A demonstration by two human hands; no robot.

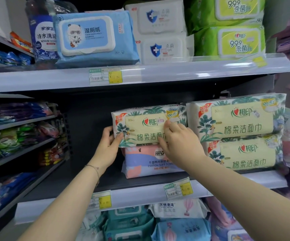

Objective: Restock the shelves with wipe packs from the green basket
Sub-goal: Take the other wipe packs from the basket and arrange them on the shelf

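The left hand (108, 146) grips the left end of a leaf-print wipe pack (140, 126), with the thumb laid across the front corner and the other fingers curled round behind the end. The right hand (177, 141) is on the front of the same pack, its fingers bent with their tips on the pale label and its thumb pressed lower on the front, so it pinches the wrapper rather than lying flat. The pack sits lengthwise on the middle shelf (132, 195), resting on top of a pink and lilac pack (140, 162) that stands on the shelf board. Just to its right, touching or nearly touching it, is a stack of two matching packs, the upper one (236, 119) lying on the lower one (245, 153); that stack stands further forward than the held pack. To the left of the held pack the dark shelf back shows. A thin bracelet (93, 168) circles the left wrist. On the top shelf (175, 73) stand a blue pack with a panda label (92, 37), two stacked white packs (161, 32) and two stacked green packs (236, 40), with a dark blue jug (41, 37) at the left end. Price tags (106, 76) are clipped to the shelf edges. Below the middle shelf lie more packs in teal, white and light blue (179, 209).
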